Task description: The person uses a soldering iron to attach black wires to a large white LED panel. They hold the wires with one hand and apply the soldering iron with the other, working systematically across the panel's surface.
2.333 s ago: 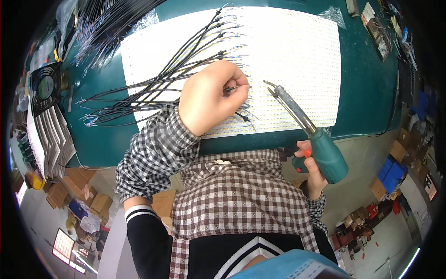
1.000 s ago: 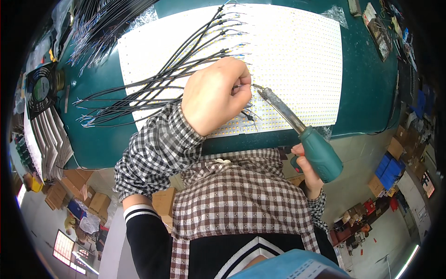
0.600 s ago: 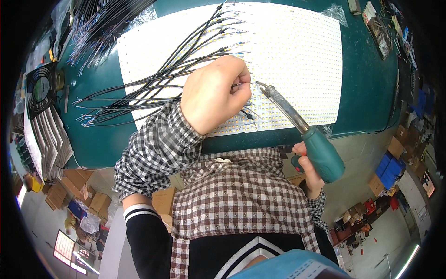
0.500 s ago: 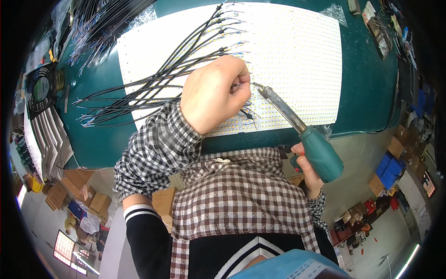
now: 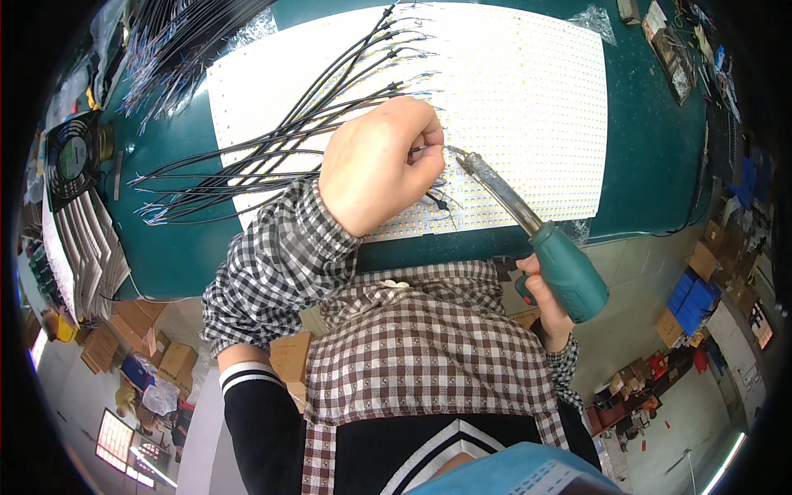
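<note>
My left hand (image 5: 375, 165) is closed in a pinch over the white LED panel (image 5: 528, 107), holding the end of a black cable close to the board. In my right hand (image 5: 547, 299) is a soldering iron (image 5: 571, 272) with a green handle and a trigger. Its metal tip points up and left, right beside the pinched fingertips; whether it touches the wire is too small to tell. Several black cables (image 5: 280, 124) fan across the panel's left half, their thin coloured wire ends lying along its middle.
A green table (image 5: 157, 256) bears the panel. At the left are a black fan (image 5: 73, 159) and a stack of white boards (image 5: 87, 247). A bundle of wires (image 5: 177, 49) lies at the far left. A dark, crusted block (image 5: 672, 62) sits at the far right.
Almost nothing differs. My left hand and the iron have shifted very slightly, with the tip still beside the fingertips.
</note>
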Motion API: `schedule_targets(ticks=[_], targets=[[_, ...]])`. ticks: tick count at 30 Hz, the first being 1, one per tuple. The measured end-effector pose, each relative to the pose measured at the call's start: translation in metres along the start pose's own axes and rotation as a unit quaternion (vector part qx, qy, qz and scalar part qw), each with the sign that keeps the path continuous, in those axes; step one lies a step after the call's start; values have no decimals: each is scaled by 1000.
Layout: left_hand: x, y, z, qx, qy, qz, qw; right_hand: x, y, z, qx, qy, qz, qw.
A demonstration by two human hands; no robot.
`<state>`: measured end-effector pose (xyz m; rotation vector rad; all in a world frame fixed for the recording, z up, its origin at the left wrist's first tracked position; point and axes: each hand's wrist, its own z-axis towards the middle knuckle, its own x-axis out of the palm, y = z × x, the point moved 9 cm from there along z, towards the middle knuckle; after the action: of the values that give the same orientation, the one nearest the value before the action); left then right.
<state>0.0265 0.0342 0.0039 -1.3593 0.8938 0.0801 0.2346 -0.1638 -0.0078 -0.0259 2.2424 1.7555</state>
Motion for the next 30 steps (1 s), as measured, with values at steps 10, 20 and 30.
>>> schedule_targets(ticks=[10,20,30], targets=[[0,-1,1,2,2,5,1000,-3,1,-1,1,-17,27,1000],[-35,-33,-23,126,-99,136,978,-1,11,4,-4,-48,72,996],[-23,-32,-51,105,25,218,970,-1,14,7,15,-42,71,996]])
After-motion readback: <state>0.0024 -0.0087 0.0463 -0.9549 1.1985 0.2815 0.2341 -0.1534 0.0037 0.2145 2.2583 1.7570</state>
